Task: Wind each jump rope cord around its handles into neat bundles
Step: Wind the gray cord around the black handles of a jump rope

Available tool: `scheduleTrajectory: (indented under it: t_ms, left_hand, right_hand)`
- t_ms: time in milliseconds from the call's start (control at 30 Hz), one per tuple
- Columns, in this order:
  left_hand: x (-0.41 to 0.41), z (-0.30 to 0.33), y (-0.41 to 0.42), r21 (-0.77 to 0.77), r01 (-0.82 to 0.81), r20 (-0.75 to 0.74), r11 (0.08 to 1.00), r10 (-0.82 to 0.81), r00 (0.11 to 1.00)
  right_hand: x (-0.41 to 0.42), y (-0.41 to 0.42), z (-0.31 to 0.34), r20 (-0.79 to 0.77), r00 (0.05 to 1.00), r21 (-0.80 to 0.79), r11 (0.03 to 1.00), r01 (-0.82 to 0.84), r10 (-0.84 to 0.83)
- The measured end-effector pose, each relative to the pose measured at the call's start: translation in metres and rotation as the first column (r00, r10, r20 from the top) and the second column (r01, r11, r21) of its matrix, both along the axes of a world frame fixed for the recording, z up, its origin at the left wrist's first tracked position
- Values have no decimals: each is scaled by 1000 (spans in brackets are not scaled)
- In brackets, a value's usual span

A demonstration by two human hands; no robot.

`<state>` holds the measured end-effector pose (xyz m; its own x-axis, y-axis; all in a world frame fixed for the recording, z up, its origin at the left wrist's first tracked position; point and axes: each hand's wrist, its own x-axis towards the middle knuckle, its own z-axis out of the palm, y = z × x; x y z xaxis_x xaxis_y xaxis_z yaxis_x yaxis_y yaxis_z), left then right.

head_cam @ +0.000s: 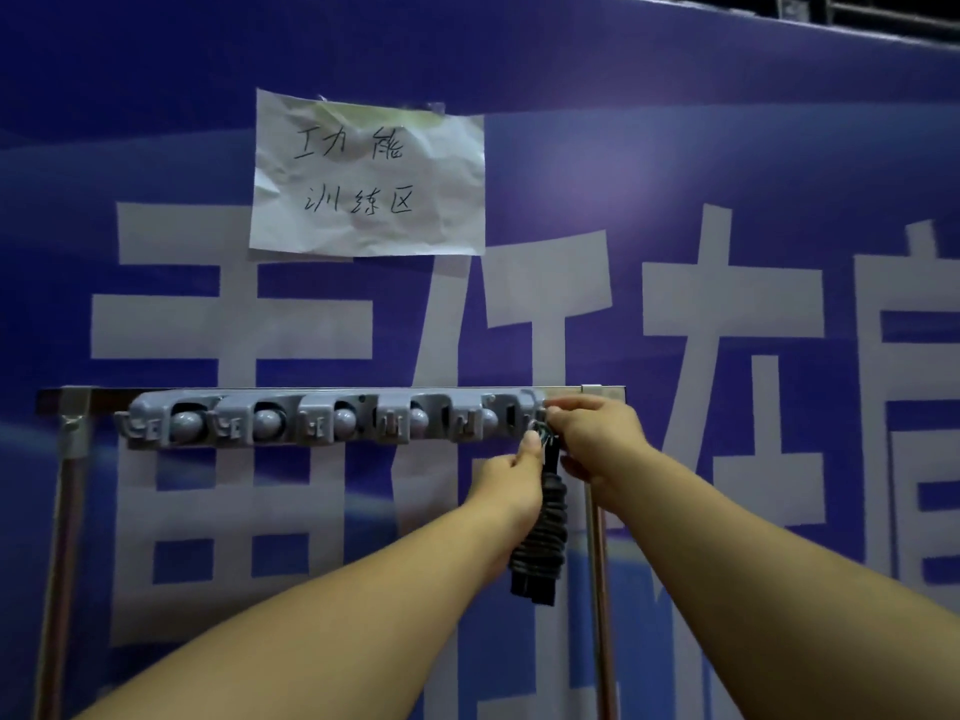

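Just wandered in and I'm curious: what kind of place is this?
Probably a gym or sports training area. A handwritten paper sign is taped to a big blue banner, and a wound jump rope is being hung on a gray wall rack.

Single head-worn wide-angle view, facing forward at arm's reach toward blue printed banner wall [675, 148]; long grey plastic hook rack [322, 419] mid-frame; forearms enter from below.

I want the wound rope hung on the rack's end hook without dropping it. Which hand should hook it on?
Probably the right hand: its fingers already sit at the end of the grey rack, pinching the bundle's top. The left hand is lower, steadying it.
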<state>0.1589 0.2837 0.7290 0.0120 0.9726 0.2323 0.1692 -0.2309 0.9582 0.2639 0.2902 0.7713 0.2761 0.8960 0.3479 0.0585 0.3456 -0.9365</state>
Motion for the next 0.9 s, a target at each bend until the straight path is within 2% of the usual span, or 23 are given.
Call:
scheduleTrajectory:
  t_ms: [100,200,267,367,500,700,900]
  left_hand:
    - [2,-12,5,-50,-31,25,998,33,999]
    - [-2,-28,1,-26,-32,0,999,32,1000]
    - [-6,-39,-6,-29,-13,24,999,14,1000]
    - [-17,-51,-23,3,-30,-34,1000,30,999]
    - [-41,-60,-55,26,-85,-37,996,86,996]
    - [-103,-112,-107,-150,-129,-53,980,123,991]
    - [-178,-231,-172,-303,-186,-248,935,111,962]
  right_hand:
    - [-1,-3,-10,-2,997,-41,996,-74,74]
    - [5,-14,-26,12,995,-41,994,-102,103]
    - [7,-20,-43,97,993,-24,997,-72,74]
    - [10,-29,-77,214,977,-9,1000,7,-5]
    - [4,-56,-116,212,977,-109,994,-7,30]
    - [-41,-103,-171,200,966,-262,959,-105,161]
    - [-116,-142,-259,138,953,-407,893,-194,270]
